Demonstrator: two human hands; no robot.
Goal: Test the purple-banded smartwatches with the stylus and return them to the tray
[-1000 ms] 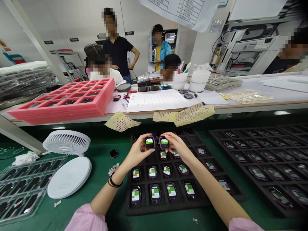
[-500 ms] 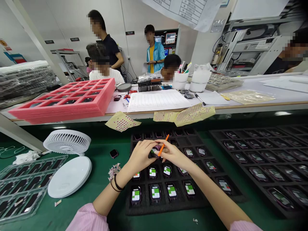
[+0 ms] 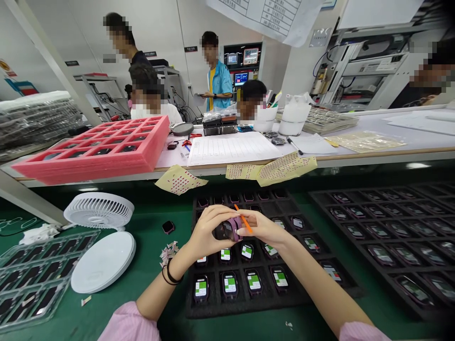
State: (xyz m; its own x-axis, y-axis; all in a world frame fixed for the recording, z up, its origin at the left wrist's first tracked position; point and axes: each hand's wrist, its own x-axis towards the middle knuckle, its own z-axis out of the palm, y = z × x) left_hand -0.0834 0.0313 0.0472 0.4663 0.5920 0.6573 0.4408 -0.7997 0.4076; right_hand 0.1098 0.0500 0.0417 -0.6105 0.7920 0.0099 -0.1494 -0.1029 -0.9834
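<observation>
Above the black foam tray (image 3: 245,305), my left hand (image 3: 206,232) is closed around a dark watch body with a purple edge (image 3: 227,229). My right hand (image 3: 261,227) pinches an orange stick (image 3: 244,219), its fingertips touching a purple part on the right side of that watch body. The stick slants from upper left to lower right. Beneath both hands, rows of watches with lit green and white screens (image 3: 254,281) lie in the tray's compartments. Fingers hide part of the watch body and the middle of the tray.
A white fan (image 3: 103,260) and clear plastic trays (image 3: 46,265) are on the left, near a single watch (image 3: 168,227). Another black tray (image 3: 384,279) lies right. The shelf ahead bears a pink foam tray (image 3: 149,151) and papers (image 3: 232,148); several people are beyond.
The watch body has turned, showing more of its purple edge and part. The orange stick has swung from leaning right to leaning left. Behind the shelf, two standing people have shifted left.
</observation>
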